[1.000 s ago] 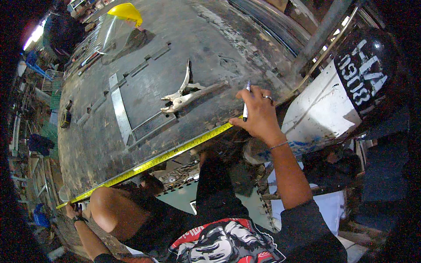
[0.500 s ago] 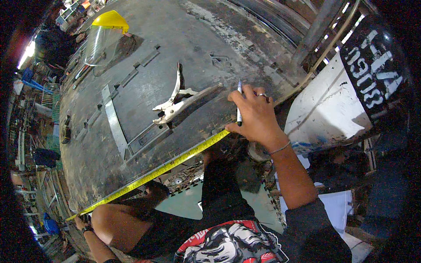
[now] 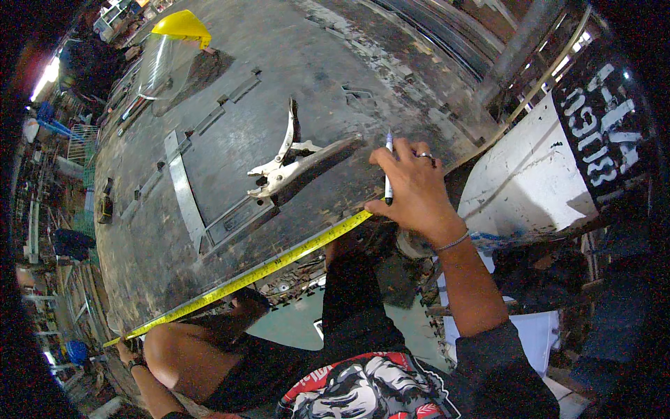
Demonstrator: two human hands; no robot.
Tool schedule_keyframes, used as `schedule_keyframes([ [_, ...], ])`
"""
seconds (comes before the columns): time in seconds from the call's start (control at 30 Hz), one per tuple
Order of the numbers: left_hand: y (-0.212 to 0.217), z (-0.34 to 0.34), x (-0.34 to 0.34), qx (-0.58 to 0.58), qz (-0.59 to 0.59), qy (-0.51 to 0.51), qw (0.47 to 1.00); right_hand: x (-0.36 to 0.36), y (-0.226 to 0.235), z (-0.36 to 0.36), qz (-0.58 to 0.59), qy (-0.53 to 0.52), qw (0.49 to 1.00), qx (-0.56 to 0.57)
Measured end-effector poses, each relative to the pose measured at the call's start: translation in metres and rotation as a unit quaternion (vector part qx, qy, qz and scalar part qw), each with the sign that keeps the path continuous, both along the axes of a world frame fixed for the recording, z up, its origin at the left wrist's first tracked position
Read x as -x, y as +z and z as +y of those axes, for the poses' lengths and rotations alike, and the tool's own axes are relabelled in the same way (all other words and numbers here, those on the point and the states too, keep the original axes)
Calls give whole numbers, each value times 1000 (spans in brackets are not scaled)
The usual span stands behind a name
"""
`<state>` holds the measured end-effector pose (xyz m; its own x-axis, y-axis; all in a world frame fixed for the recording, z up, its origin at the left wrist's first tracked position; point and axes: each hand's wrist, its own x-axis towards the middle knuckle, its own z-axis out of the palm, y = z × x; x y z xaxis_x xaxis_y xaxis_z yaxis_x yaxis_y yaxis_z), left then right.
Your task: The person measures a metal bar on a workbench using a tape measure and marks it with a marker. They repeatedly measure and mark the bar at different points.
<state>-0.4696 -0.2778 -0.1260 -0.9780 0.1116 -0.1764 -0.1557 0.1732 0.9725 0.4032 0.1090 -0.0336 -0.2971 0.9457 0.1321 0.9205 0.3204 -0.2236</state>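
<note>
Yellow tape measure (image 3: 258, 272) between both hands, white-and-black lettered drum (image 3: 558, 167) beside.

A: Item, right hand (image 3: 417, 192): change?
B: A second ago it lies flat at the end of the yellow tape measure (image 3: 258, 274), the marker (image 3: 388, 167) only just showing above the knuckles. Now the fingers (image 3: 391, 157) hold the marker upright, tip down just above the tape's end.

A: Item, left hand (image 3: 128, 347)?
B: It sits a little lower at the tape's far end, by the desk (image 3: 209, 84) corner; hard to see.

A: Item, view?
B: The head has tilted; the locking pliers (image 3: 289, 162) and yellow face shield (image 3: 171, 49) shift across the picture, not on the desk.
</note>
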Motion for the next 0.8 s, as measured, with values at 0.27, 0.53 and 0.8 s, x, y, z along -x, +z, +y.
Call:
schedule_keyframes([
  [0.27, -8, 1, 7, -14, 7, 4, 1000, -1, -1, -2, 9, -1, 1000, -9],
  [0.53, -21, -3, 14, -38, 19, 5, 999, -1, -2, -3, 5, 3, 1000, -15],
  [0.8, -32, -1, 15, -71, 47, -2, 996, -2, -5, -7, 15, 0, 1000, -27],
])
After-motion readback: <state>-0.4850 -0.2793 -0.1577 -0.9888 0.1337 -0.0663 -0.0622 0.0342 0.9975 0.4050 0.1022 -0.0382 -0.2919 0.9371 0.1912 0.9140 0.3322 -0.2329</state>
